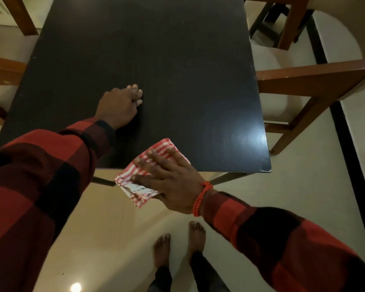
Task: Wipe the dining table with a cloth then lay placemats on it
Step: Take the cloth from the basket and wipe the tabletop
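I am wiping the dark bench [156,60], and the cloth [148,175] sits at the near edge, its far part on the top and its near part hanging past the edge over the floor. To do this step well, I judge I should bring the whole cloth back onto the surface, keep my palm flat so the pressure spreads evenly, and work in overlapping passes from the near edge outward, so no strip is missed, taking care along the right edge near the corner where the light glares. My right hand [173,182] lies on top of the red-and-white striped cloth with fingers straight and spread, pressing it down rather than gripping it; a red thread band circles that wrist. My left hand [119,106] is well apart from the right, farther in on the bench top, with its fingers curled under and its knuckles and fingertips resting on the wood; it holds nothing, and I take it to be bracing my lean. No placemats are in sight, so that part of the job is not yet begun. Wooden chairs with pale seats [303,85] stand beside the bench on the right, and my bare feet [177,245] are on the light floor below.
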